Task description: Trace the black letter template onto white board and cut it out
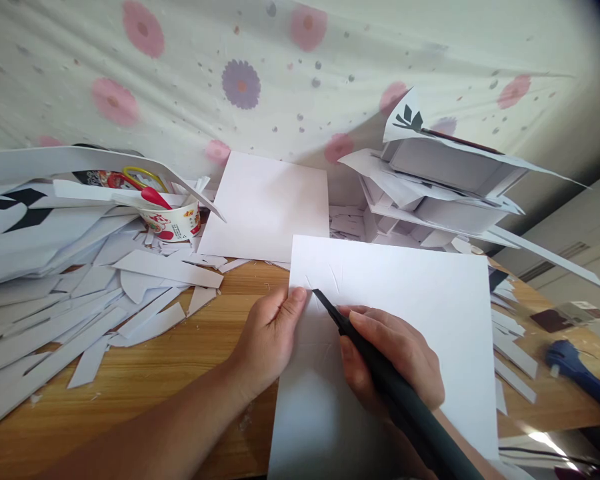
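Observation:
A large white foam board is in front of me, with several thin cut lines in its upper left part. My left hand grips its left edge, thumb on top and the other fingers mostly hidden below. In my right hand is a black-handled knife, held like a pen. The tip of its thin dark blade touches the board just right of my left thumb, near one of the lines.
Behind stands another white board. White offcuts are heaped at left around a paper bowl holding tools. At right are a layered white box structure and what looks like a blue glue gun.

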A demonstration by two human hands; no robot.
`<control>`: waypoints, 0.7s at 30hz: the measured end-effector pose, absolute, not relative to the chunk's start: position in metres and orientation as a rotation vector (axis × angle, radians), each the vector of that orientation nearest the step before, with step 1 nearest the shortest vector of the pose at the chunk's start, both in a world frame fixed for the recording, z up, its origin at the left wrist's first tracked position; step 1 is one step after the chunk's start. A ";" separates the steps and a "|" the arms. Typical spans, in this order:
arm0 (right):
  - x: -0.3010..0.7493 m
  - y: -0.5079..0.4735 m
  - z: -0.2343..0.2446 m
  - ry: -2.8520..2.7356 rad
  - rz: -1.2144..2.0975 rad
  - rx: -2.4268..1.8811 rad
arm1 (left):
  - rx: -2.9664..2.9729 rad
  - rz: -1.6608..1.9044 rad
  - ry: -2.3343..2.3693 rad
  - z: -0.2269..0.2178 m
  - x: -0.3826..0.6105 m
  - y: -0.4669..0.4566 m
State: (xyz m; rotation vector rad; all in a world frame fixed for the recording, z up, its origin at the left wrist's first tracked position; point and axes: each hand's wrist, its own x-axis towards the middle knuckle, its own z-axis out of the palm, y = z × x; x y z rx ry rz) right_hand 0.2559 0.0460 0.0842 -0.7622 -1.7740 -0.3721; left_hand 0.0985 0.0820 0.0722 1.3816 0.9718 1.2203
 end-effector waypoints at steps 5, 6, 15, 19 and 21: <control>0.256 0.044 0.082 -1.758 -0.344 -0.740 | 1.392 1.236 0.971 0.071 0.098 0.082; 0.256 0.044 0.082 -1.752 -0.340 -0.727 | 1.391 1.233 0.974 0.071 0.098 0.082; 0.258 0.044 0.077 -1.736 -0.364 -0.664 | 1.351 1.195 1.007 0.071 0.099 0.082; 0.258 0.045 0.077 -1.732 -0.369 -0.646 | 1.320 1.191 1.010 0.069 0.098 0.082; 0.259 0.045 0.077 -1.727 -0.364 -0.640 | 1.305 1.194 0.994 0.068 0.099 0.082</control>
